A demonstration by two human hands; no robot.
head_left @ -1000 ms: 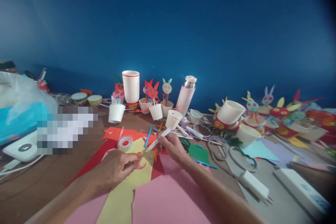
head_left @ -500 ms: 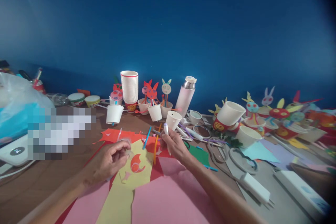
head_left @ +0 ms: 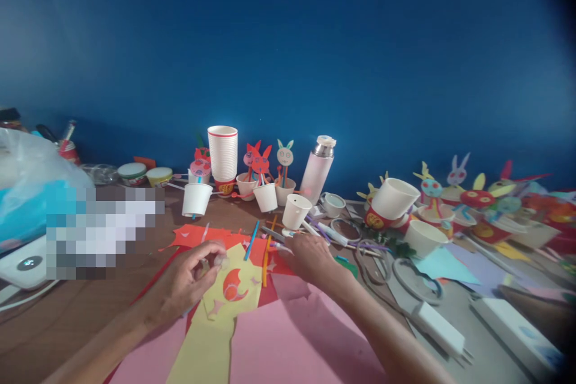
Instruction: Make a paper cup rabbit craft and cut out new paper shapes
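Lower centre, the left hand [head_left: 186, 279] is curling its fingers beside an orange cutout [head_left: 231, 285] on yellow paper [head_left: 202, 342], any pinch unclear, while the right hand [head_left: 315, 259], grip hidden, is reaching among pens [head_left: 310, 228] below a paper cup [head_left: 296, 213], seemingly calling for a light touch.

Soft, dim light lays my arm's shadow across the pink paper [head_left: 299, 342]; the outer edges look stretched and blurred.

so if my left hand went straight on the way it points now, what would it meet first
Probably the blue stick, just across the yellow paper, though how high your left hand sits is unclear.
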